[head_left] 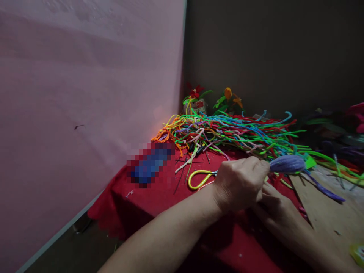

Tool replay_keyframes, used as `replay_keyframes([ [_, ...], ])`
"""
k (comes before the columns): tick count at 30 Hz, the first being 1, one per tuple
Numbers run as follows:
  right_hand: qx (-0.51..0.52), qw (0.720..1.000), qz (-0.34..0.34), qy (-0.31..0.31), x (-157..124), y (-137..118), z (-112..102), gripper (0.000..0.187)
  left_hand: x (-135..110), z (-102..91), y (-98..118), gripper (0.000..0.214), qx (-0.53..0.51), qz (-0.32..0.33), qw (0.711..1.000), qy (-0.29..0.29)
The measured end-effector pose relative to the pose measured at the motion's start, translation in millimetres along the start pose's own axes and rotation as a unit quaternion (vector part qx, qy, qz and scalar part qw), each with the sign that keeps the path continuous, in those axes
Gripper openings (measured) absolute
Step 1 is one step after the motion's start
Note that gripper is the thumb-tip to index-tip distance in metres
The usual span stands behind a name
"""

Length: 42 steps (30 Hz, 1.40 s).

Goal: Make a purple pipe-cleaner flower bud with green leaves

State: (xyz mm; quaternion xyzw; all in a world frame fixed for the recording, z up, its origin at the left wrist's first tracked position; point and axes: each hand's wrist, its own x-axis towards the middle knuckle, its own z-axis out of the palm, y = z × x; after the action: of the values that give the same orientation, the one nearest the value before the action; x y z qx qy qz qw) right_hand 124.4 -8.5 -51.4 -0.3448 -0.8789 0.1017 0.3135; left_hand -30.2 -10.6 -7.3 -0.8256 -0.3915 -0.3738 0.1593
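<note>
A purple flower bud made of pipe cleaner (287, 164) sticks out to the right from the closed fingers of my left hand (243, 180). Bright green shows at the bud's far end, and a loose purple strand (325, 189) trails below it. Close underneath, my right hand (271, 197) has its fingers curled in against the left one. The left hand covers those fingertips, so what they grip cannot be made out. Just left of my left wrist lie scissors with yellow handles (199, 180), their blades partly hidden by the hand.
A large heap of colourful pipe cleaners (233, 131) spreads across the back of the red-covered table (142, 197). Behind it stand artificial flowers (227, 96). A board (327, 212) lies at right, a blurred blue object (152, 165) at left. A pale pink wall (85, 94) borders the left.
</note>
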Motion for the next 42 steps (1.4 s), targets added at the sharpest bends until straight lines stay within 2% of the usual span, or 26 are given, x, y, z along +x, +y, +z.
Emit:
replay_keyframes([
  [6,0.035,0.999,0.022,-0.017,1.7,-4.5,4.0,0.023,-3.8,5.4,-4.8,0.018,-0.023,0.005,0.999,0.028],
  [9,0.078,0.994,0.071,-0.01,5.1,-6.7,-1.4,0.022,-2.0,9.2,-6.9,0.018,-0.076,-0.016,0.995,0.063],
  [11,0.151,0.98,0.123,0.033,7.5,-6.4,-7.7,0.02,0.8,9.6,-6.6,0.016,-0.132,-0.036,0.987,0.079],
  [13,0.239,0.949,0.19,0.085,9.8,-4.9,-14.2,0.018,3.7,8.3,-4.8,0.014,-0.178,-0.065,0.979,0.081],
  [15,0.361,0.891,0.247,0.121,12.5,-3.2,-19.8,0.024,5.9,6.7,-2.4,0.013,-0.201,-0.088,0.973,0.072],
  [17,0.477,0.826,0.265,0.142,15.4,-2.3,-24.2,0.035,7.0,6.1,-0.2,0.012,-0.208,-0.094,0.971,0.065],
  [18,0.512,0.805,0.259,0.15,16.7,-2.4,-26.4,0.039,7.1,6.4,0.6,0.012,-0.209,-0.089,0.972,0.063],
  [19,0.53,0.795,0.249,0.158,17.8,-2.9,-28.7,0.04,7.0,7.2,1.1,0.012,-0.207,-0.083,0.973,0.061],
  [24,0.529,0.797,0.225,0.186,19.9,-8.1,-41.8,0.043,4.0,13.7,1.0,0.014,-0.163,-0.02,0.986,0.036],
  [28,0.531,0.801,0.223,0.162,17.5,-5.3,-43.4,0.028,1.7,16.2,2.5,0.014,-0.135,0.015,0.99,0.026],
  [31,0.534,0.804,0.212,0.152,15.4,0.1,-39.0,0.021,0.6,16.4,4.3,0.013,-0.119,0.027,0.992,0.017],
  [42,0.529,0.801,0.245,0.136,16.4,-0.6,-38.9,0.022,-1.8,15.8,6.0,0.018,-0.081,0.028,0.995,-0.056],
])
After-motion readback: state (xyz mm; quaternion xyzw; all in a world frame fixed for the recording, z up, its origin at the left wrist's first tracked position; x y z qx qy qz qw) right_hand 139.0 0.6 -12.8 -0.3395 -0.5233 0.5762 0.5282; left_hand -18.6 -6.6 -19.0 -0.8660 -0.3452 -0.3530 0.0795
